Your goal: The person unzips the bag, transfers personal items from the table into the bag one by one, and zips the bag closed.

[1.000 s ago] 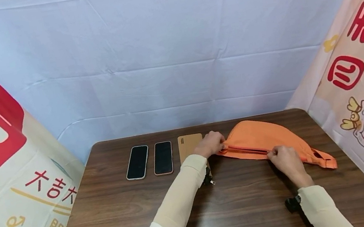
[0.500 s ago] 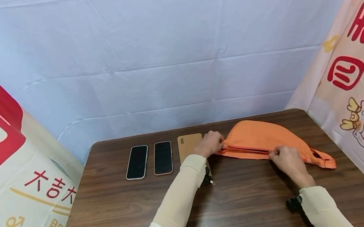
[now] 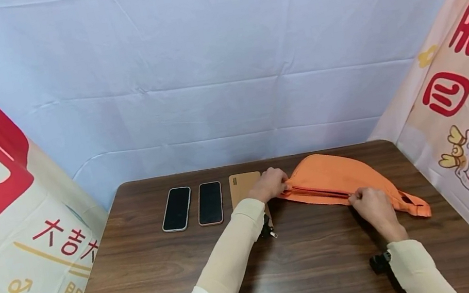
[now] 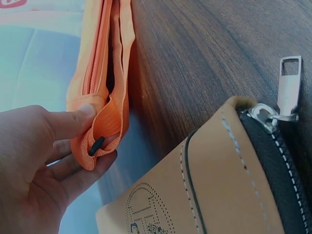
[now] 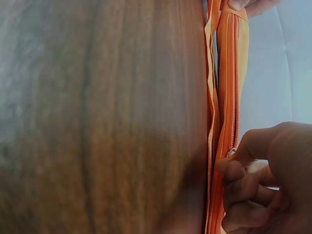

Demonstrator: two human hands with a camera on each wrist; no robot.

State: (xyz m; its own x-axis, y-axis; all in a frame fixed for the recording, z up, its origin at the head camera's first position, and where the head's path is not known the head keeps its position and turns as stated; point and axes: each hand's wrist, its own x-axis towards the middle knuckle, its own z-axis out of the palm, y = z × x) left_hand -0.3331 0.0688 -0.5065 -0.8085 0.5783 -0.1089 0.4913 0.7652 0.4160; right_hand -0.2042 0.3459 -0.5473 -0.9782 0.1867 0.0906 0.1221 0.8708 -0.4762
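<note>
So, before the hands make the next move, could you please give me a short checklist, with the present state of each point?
1. Left hand grips the end of the orange waist bag: ok, it pinches it.
2. Right hand is at the zipper pull: ok, it pinches there.
3. White-edged phone and second phone lie apart from the bag: ok.
4. Tan zip wallet is uncovered in the head view: not ok, the left hand and sleeve hide part of it.
5. Zipper is fully closed: cannot tell, the right hand hides part.
</note>
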